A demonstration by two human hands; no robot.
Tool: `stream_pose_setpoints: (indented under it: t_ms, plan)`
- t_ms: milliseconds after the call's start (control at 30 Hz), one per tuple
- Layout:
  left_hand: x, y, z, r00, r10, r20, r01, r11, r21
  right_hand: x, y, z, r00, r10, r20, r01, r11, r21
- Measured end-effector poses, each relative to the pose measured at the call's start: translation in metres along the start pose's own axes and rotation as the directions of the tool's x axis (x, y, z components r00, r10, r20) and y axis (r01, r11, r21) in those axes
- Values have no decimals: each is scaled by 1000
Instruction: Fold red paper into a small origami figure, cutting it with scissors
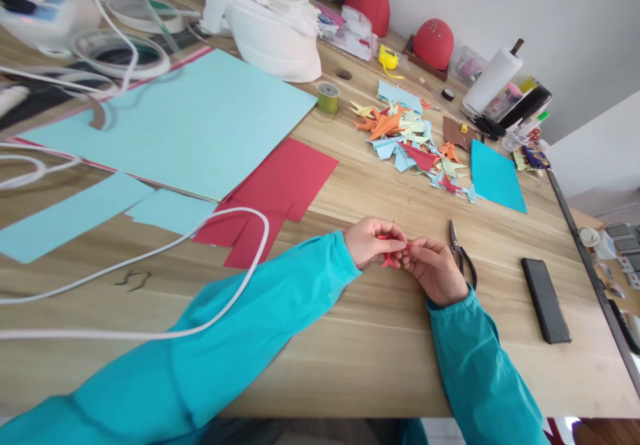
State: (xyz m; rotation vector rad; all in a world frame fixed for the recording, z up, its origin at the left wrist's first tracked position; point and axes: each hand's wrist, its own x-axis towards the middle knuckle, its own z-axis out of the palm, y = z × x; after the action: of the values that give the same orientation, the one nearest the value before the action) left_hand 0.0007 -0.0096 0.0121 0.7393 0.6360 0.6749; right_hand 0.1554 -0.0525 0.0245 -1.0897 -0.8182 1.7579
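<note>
Both hands meet over the wooden table (380, 338), pinching a small folded piece of red paper (389, 259). My left hand (371, 241) closes its fingers on the paper's left side. My right hand (436, 271) grips the right end, fingers curled. Both arms wear teal sleeves. Most of the red paper is hidden between the fingers.
Black scissors (463, 255) lie just right of my hands, a black phone (545, 291) further right. A pile of folded paper shapes (410, 143) and a teal sheet (495, 175) sit behind. Large light blue (200, 121) and red sheets (285, 185) lie left, with a white cable (165, 248).
</note>
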Motion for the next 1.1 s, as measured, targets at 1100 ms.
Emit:
stream_pose_setpoints:
  t_ms: [1100]
  plan:
    - [-2,0,6,971,222,-87,-189,940,283,0,0,4,996,2,-91,4,998,59]
